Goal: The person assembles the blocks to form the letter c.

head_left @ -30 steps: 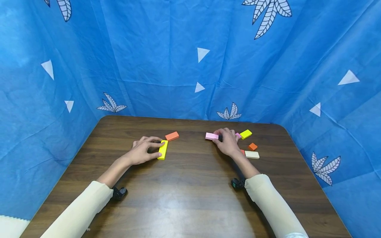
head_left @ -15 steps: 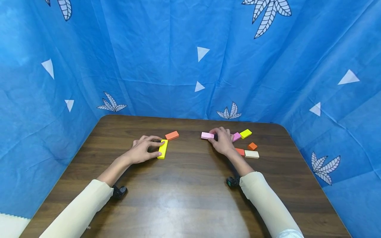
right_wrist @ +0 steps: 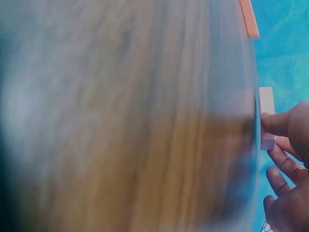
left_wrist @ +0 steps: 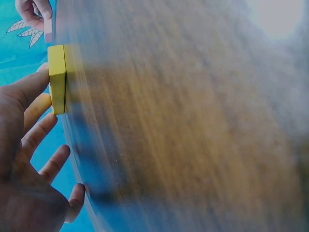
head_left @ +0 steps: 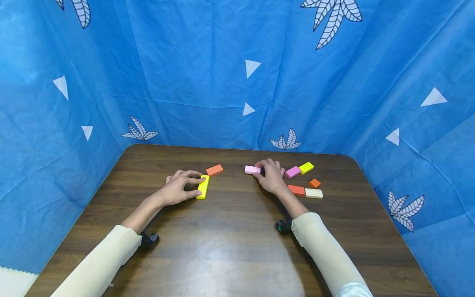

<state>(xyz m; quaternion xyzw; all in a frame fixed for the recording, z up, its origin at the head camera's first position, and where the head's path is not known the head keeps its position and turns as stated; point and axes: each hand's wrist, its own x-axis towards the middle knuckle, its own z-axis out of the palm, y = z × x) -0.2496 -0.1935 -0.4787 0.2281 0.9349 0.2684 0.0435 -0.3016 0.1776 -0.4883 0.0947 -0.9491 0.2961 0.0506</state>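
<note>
My left hand (head_left: 178,189) holds a yellow block (head_left: 202,187) by its left side, thumb near the lower end and a finger near the upper end. In the left wrist view the same yellow block (left_wrist: 57,79) lies at the fingertips, the other fingers spread. An orange block (head_left: 214,170) lies just beyond its upper end. My right hand (head_left: 272,177) pinches a light pink block (head_left: 252,170) between thumb and fingers. The right wrist view shows the thumb across this pink block (right_wrist: 267,101), which is at or just above the table; I cannot tell which.
Right of the right hand lie a darker pink block (head_left: 292,172), a second yellow block (head_left: 306,167), a small orange block (head_left: 314,183), a red-orange block (head_left: 296,190) and a cream block (head_left: 313,193). The brown table (head_left: 222,247) ends at a blue curtain (head_left: 185,74).
My right hand has moved left with the light pink block, uncovering the darker pink and red-orange blocks. The left hand and its yellow block have stayed in place.
</note>
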